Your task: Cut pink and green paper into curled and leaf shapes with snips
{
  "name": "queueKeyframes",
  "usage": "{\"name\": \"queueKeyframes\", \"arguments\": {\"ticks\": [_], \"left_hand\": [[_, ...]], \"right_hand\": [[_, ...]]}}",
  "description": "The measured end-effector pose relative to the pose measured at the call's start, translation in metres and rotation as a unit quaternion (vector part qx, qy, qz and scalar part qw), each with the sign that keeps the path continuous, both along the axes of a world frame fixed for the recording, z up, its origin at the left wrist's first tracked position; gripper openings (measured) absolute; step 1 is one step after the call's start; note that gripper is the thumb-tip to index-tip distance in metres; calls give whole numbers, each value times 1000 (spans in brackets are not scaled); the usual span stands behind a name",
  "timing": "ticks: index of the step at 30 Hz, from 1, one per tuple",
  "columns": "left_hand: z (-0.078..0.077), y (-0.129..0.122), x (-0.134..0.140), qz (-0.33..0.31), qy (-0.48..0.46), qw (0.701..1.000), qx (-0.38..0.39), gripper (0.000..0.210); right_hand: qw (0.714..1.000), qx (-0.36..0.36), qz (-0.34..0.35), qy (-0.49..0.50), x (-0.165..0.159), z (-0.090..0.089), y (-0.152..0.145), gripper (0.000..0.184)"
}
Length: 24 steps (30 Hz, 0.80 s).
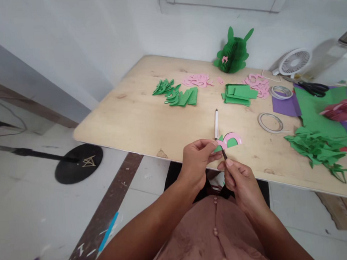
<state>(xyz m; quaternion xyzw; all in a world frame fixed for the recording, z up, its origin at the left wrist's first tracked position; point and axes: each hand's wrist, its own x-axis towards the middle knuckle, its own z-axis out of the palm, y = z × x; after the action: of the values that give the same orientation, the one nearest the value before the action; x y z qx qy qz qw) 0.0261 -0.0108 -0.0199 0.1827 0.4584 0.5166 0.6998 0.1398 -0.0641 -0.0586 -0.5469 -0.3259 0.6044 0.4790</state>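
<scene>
My left hand is closed in a pinch on a small pink and green paper cut-out, held over the table's front edge. In my right hand is a thin dark pointed tool, perhaps tweezers; its tip meets the cut-out. Just beyond my fingers, a curved pink paper piece with green showing inside its arc appears joined to or against the held piece; I cannot tell which. A white pen lies right behind my left fingertips.
Green cut-outs, pink cut-outs and green paper strips lie farther back. Tape rolls, black-handled scissors and green scraps are at right. A green honeycomb paper figure and a small fan stand by the wall.
</scene>
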Motion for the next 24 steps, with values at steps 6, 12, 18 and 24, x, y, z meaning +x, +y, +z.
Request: {"name": "queueKeyframes", "arguments": {"ticks": [6,12,18,24], "left_hand": [[-1,0,0,-5,-1,1000,4,17],[1,0,-1,-12,5,1000,1,17],[4,1,-1,-12,12,1000,0,16],[5,2,-3,-14,10,1000,-3,16]], "right_hand": [[1000,5,-5,-8,0,0,0,33],[1000,-1,-3,-5,-1,1,0,33],[1000,2,5,-2,0,3,-1,33],[1000,6,4,-8,0,4,0,32]]}}
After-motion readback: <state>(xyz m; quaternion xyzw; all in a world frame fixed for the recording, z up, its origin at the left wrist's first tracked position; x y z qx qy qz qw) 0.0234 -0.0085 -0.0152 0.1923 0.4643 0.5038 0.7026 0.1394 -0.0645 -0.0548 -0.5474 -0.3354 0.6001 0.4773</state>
